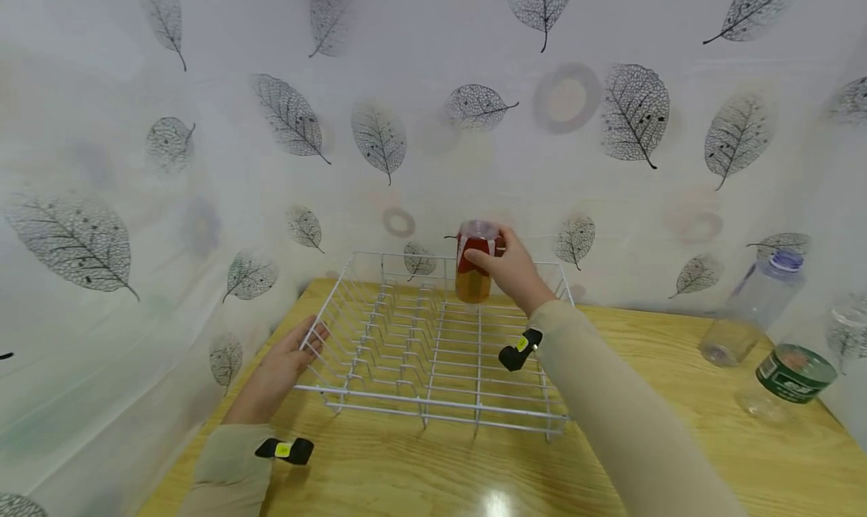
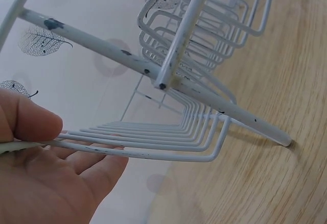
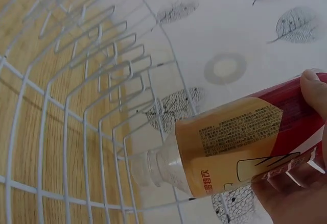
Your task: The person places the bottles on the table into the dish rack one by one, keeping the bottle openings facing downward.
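Observation:
A white wire dish rack (image 1: 427,402) stands on the wooden table. My left hand (image 1: 281,370) grips its left side rim; in the left wrist view, the thumb lies over the top wire with the fingers (image 2: 104,175) beneath. My right hand (image 1: 515,272) holds a clear plastic bottle (image 1: 473,280) with a red and yellow label over the rack's back part. The bottle is upside down, its base up at the hand. In the right wrist view its bare neck (image 3: 153,168) points down at the rack's wires, overlapping them.
On the table's right side stand a clear bottle (image 1: 748,306) with a purple top and a clear jar (image 1: 792,374) with a green label. Another clear container (image 1: 850,325) is at the right edge. A leaf-patterned curtain (image 1: 433,178) hangs behind and to the left.

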{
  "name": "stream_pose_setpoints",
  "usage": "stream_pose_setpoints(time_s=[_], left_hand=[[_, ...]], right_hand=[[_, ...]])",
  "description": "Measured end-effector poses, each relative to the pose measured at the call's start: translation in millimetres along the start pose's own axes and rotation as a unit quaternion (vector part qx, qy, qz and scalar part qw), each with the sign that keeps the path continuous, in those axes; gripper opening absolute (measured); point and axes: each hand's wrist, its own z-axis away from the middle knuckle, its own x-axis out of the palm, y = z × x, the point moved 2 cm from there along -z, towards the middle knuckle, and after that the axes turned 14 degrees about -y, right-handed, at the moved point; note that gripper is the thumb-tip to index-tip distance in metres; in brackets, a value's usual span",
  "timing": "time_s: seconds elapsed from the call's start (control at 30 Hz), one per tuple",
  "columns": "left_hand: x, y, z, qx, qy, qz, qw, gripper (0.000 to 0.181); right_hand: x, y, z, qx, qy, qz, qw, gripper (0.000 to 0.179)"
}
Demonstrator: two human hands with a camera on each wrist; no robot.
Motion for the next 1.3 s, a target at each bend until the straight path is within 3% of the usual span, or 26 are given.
stream_pose_setpoints(time_s=[0.27, 0.47, 1.03, 1.3], left_hand=[[0.9, 2.8, -0.1, -0.003, -0.001, -0.006, 1.0, 0.067], [1.0, 2.6, -1.0, 0.001, 0.002, -0.002, 1.0, 0.066], [2.9, 1.1, 0.3, 0.002, 0.008, -0.003, 1.0, 0.064], [1.6, 0.2, 1.1, 0.001, 0.008, -0.005, 1.0, 0.064]], right_hand=[[3, 19, -26.4, 0.024, 0.004, -0.027, 0.9993, 0.079], [6, 28, -38.1, 0.015, 0.012, -0.048, 0.9987, 0.077], [5, 32, -40.5, 0.063, 0.013, 0.057, 0.9963, 0.078], [-4, 33, -34.9, 0.062, -0.011, 0.085, 0.9944, 0.095]])
